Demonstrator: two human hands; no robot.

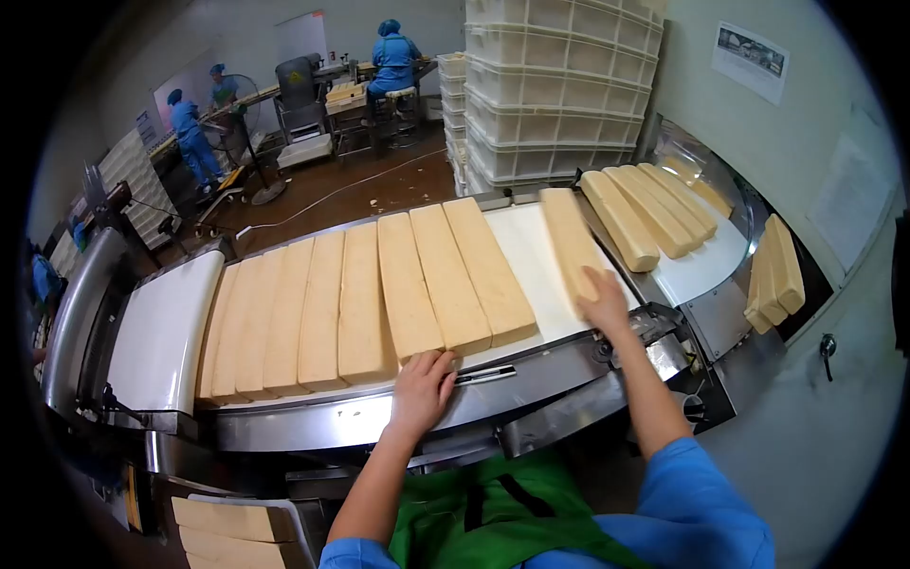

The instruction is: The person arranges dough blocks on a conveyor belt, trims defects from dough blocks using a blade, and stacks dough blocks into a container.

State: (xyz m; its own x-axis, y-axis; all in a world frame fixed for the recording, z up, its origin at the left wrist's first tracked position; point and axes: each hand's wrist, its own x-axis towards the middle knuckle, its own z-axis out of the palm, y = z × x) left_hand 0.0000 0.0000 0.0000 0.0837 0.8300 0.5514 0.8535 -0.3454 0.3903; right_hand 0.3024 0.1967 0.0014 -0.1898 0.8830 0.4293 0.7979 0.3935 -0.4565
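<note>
Several long pale-yellow blocks [359,303] lie side by side across a white conveyor belt. My left hand [423,389] rests at the near ends of two of them, its fingers together against the blocks and the belt's edge. Farther right, my right hand [604,302] is wrapped round the near end of a single block [569,237], slightly blurred. A strip of bare belt [519,244] separates this block from the row. Beyond a metal divider, more long blocks [618,220] lie on the curved belt section.
Stacked white crates [561,90] stand behind the belt. Blocks [774,275] lean at the far right beside the wall. Blocks [232,520] fill a tray at the lower left. People in blue [393,62] work in the background near a fan [227,123].
</note>
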